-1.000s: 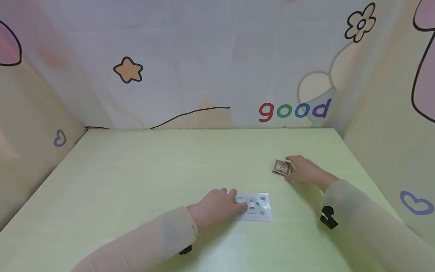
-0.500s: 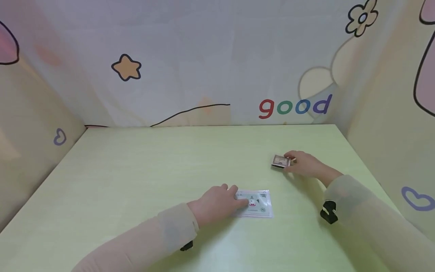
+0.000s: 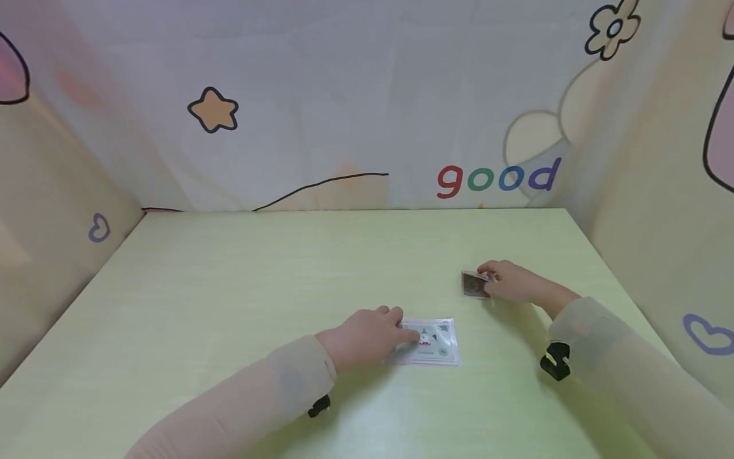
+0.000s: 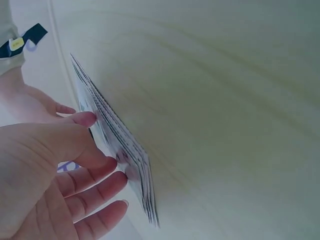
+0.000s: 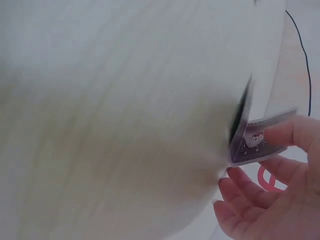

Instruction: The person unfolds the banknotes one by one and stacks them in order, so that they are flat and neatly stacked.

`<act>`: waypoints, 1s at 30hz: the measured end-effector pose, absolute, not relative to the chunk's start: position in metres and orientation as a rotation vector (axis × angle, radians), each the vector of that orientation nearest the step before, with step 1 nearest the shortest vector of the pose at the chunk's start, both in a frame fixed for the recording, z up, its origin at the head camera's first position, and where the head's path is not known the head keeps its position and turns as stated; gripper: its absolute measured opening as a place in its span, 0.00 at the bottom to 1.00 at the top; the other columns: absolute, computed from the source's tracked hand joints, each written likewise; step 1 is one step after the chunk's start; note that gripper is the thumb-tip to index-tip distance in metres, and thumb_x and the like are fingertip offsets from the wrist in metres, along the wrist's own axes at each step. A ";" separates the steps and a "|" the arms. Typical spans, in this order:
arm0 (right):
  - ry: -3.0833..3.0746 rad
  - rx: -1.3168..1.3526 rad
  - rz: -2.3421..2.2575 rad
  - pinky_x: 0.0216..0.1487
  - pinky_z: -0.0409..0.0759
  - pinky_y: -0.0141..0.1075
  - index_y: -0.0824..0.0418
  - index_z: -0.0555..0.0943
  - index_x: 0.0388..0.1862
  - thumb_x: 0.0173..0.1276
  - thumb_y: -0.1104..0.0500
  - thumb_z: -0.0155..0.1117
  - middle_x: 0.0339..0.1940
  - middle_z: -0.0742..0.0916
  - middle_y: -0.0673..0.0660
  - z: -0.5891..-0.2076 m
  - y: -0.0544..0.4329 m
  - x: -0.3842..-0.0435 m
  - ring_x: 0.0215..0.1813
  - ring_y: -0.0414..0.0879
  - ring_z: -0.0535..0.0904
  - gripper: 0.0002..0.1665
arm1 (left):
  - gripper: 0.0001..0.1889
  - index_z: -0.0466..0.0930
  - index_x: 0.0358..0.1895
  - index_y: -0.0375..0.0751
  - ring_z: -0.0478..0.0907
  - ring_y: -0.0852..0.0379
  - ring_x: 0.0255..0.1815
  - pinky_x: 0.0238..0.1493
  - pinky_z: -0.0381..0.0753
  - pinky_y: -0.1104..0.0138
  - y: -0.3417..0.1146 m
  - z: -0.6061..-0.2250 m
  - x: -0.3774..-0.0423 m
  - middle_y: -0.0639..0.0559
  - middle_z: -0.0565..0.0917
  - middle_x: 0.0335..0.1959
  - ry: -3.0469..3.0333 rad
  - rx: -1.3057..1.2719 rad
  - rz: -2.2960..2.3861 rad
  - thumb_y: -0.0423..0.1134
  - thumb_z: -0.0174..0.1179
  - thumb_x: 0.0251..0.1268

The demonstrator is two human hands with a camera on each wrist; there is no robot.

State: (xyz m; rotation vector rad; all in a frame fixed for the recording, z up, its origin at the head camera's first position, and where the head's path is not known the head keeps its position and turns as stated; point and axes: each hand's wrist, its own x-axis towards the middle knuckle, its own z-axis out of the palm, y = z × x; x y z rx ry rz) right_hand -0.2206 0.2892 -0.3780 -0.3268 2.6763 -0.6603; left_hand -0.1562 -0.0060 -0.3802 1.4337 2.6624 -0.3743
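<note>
My left hand (image 3: 367,341) rests at the left end of a flat stack of pale printed sheets (image 3: 441,344) in clear plastic. Its thumb and several fingers touch the top sheet, and the layered edges of the stack (image 4: 131,150) show in the left wrist view. Further back on the right, my right hand (image 3: 513,280) pinches a small dark card (image 3: 474,285) by its right side, thumb against one face. The right wrist view shows a white cartoon face on the card (image 5: 255,141). A second dark leaf (image 5: 241,112) stands at an angle beside it; whether they are joined, I cannot tell.
Both hands work over a pale green table (image 3: 229,287). Printed fabric walls enclose it at the back (image 3: 321,115) and on both sides, with a star, a flower and the word "good" (image 3: 499,178). Black straps (image 3: 556,361) hang at the sleeve cuffs.
The small card's top has gone from a lighter printed face to a dark one as my right fingers tilt it. My left hand stays on the stack. The head view has shifted slightly.
</note>
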 end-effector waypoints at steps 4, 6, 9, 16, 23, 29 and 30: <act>2.747 -0.280 -0.660 0.55 0.68 0.57 0.71 0.73 0.55 0.67 0.63 0.49 0.54 0.76 0.73 -0.378 0.289 -0.216 0.54 0.64 0.72 0.20 | 0.22 0.71 0.59 0.63 0.69 0.59 0.38 0.29 0.73 0.74 -0.005 -0.379 -0.157 0.54 0.73 0.45 2.658 1.438 -0.354 0.39 0.61 0.62; 2.802 -0.262 -0.674 0.51 0.71 0.55 0.71 0.75 0.50 0.68 0.63 0.50 0.50 0.79 0.71 -0.377 0.289 -0.214 0.49 0.62 0.74 0.16 | 0.22 0.72 0.59 0.63 0.69 0.59 0.38 0.30 0.73 0.75 -0.004 -0.378 -0.157 0.54 0.73 0.46 2.655 1.432 -0.337 0.39 0.61 0.62; 2.874 -0.256 -0.738 0.44 0.75 0.50 0.70 0.76 0.43 0.69 0.62 0.53 0.41 0.82 0.67 -0.373 0.289 -0.210 0.42 0.58 0.76 0.12 | 0.22 0.72 0.59 0.63 0.69 0.59 0.39 0.31 0.72 0.75 -0.003 -0.377 -0.158 0.53 0.73 0.47 2.650 1.418 -0.305 0.38 0.60 0.63; 2.871 -0.253 -0.938 0.37 0.76 0.41 0.72 0.70 0.50 0.66 0.63 0.57 0.40 0.81 0.66 -0.368 0.287 -0.208 0.39 0.53 0.76 0.18 | 0.22 0.73 0.59 0.61 0.69 0.59 0.41 0.35 0.73 0.74 -0.002 -0.378 -0.159 0.53 0.74 0.48 2.642 1.395 -0.224 0.36 0.59 0.64; 2.776 -0.176 -1.111 0.52 0.75 0.50 0.71 0.65 0.58 0.67 0.62 0.58 0.52 0.77 0.70 -0.372 0.281 -0.205 0.51 0.59 0.75 0.24 | 0.18 0.77 0.56 0.58 0.70 0.59 0.41 0.33 0.72 0.74 -0.002 -0.378 -0.163 0.53 0.75 0.47 2.684 1.352 -0.050 0.35 0.57 0.65; 2.653 -0.291 -1.225 0.54 0.74 0.49 0.67 0.61 0.64 0.68 0.61 0.59 0.56 0.76 0.70 -0.368 0.265 -0.196 0.54 0.59 0.75 0.30 | 0.13 0.79 0.51 0.46 0.73 0.61 0.37 0.35 0.74 0.73 -0.002 -0.372 -0.171 0.55 0.77 0.41 2.825 1.073 0.550 0.34 0.52 0.66; 2.631 -0.316 -1.232 0.53 0.75 0.48 0.66 0.60 0.65 0.67 0.61 0.60 0.56 0.77 0.69 -0.368 0.261 -0.194 0.53 0.58 0.75 0.31 | 0.13 0.79 0.51 0.45 0.74 0.61 0.38 0.37 0.75 0.72 -0.002 -0.371 -0.172 0.55 0.77 0.42 2.820 1.025 0.665 0.34 0.51 0.66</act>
